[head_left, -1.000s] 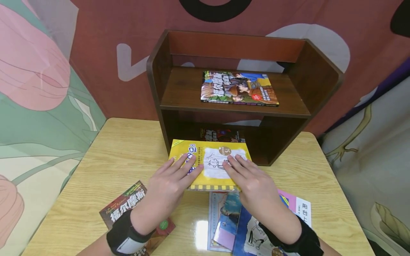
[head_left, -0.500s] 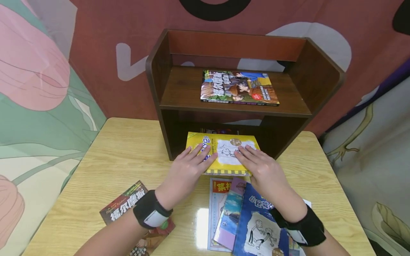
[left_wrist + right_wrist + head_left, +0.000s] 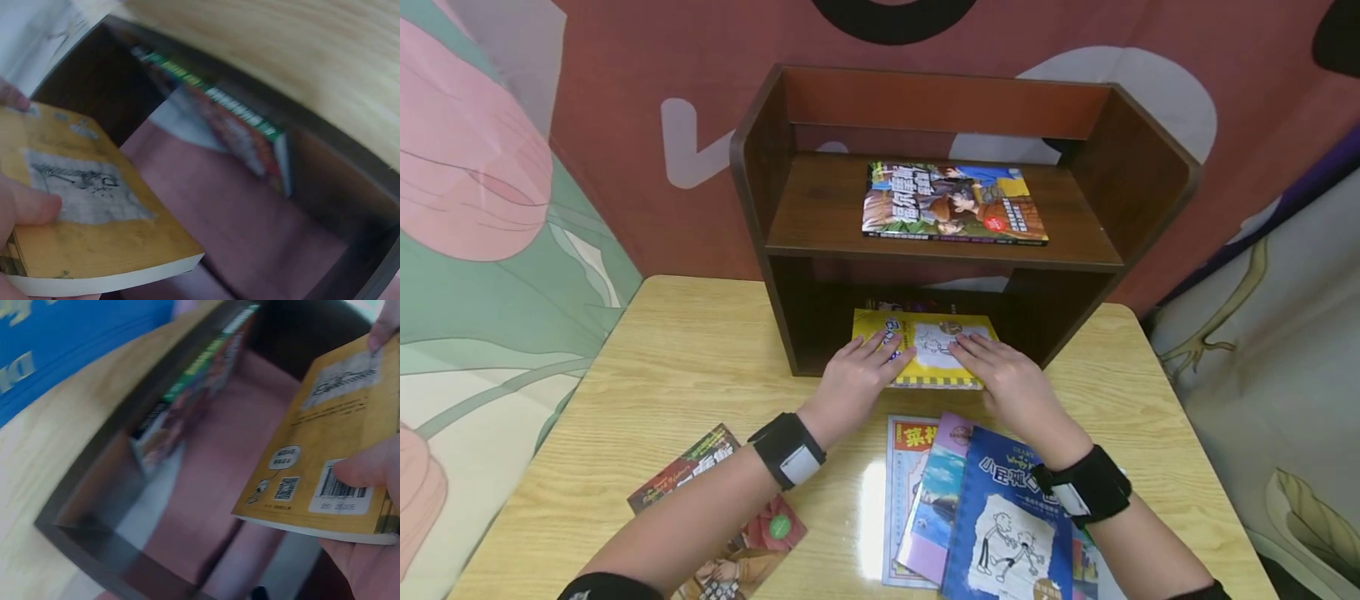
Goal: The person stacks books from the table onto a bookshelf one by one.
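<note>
A yellow paperback book (image 3: 936, 348) is partly inside the lower compartment of the dark wooden bookshelf (image 3: 947, 261). My left hand (image 3: 859, 385) grips its left side and my right hand (image 3: 1021, 390) its right side, with the fingers spread over the front cover. From below, the left wrist view has a thumb pressed on the book's back cover (image 3: 94, 244); the right wrist view has another thumb over the barcode (image 3: 340, 487). Beneath and behind the yellow book, another book (image 3: 240, 119) lies flat in that compartment, mostly hidden in the head view.
On the upper shelf lies a colourful book (image 3: 955, 204). A blue book (image 3: 1011, 525) overlaps a purple-edged book (image 3: 938, 500) and a pale-bordered book (image 3: 904, 467) in front, on the right. A brown book (image 3: 760, 542) is under my left forearm on the wooden table (image 3: 647, 367).
Both hands have carried the yellow book forward and slightly right, from in front of the bookshelf into the lower compartment's opening. The blue book is more exposed as my right arm shifted.
</note>
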A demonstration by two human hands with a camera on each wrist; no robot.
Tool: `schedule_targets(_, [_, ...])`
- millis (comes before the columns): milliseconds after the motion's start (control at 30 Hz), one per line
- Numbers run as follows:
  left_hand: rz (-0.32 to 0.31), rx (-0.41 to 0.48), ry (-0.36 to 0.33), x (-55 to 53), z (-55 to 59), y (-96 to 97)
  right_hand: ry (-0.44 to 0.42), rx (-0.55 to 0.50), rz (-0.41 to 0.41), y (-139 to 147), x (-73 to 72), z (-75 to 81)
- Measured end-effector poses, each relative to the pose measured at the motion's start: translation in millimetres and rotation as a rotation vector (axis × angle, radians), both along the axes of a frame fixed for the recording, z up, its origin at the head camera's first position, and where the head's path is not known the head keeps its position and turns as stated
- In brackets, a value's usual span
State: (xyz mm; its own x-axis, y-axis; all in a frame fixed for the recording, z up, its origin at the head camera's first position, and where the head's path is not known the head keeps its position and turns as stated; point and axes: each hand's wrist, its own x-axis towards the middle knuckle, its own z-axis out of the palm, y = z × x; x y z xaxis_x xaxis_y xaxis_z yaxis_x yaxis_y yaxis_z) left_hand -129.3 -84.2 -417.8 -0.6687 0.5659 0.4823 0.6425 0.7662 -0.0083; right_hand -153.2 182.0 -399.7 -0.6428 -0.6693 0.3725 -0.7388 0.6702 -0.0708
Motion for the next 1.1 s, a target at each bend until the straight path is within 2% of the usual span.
schedule_targets(233, [0.021,0.006,-0.026,-23.5,-22.6,3.4,-0.02,0.046,0.033,3,-29.6,-19.6])
schedule_targets(367, [0.03,0.005,-0.006,-40.4,-28.4,4.0,0.003,0.058,0.051,3,-48.9,-25.7])
schedule_targets(467, [0.034,-0.014,-0.02,-54.7,-29.9,3.8,-0.004,0.064,0.048,3,-61.0,-28.4])
schedule_targets(600, [0.074,-0.063,-0.099,-72.1,-30.5,2.8,-0.04,0.094,0.028,2,-75.9,-31.7])
schedule_targets(800, [0.122,-0.095,-0.239,-89.2,-30.8,0.6,-0.038,0.117,0.002,-4,-95.8,-40.4])
schedule_targets(967, [0.155,-0.164,-0.292,-98.2,-39.4,-1.3,-0.047,0.128,0.009,-8,-106.2,-49.0])
schedule_targets(1100, [0.148,-0.178,-0.319,-103.5,-44.1,-2.7,-0.064,0.129,-0.01,-11,-110.2,-52.6])
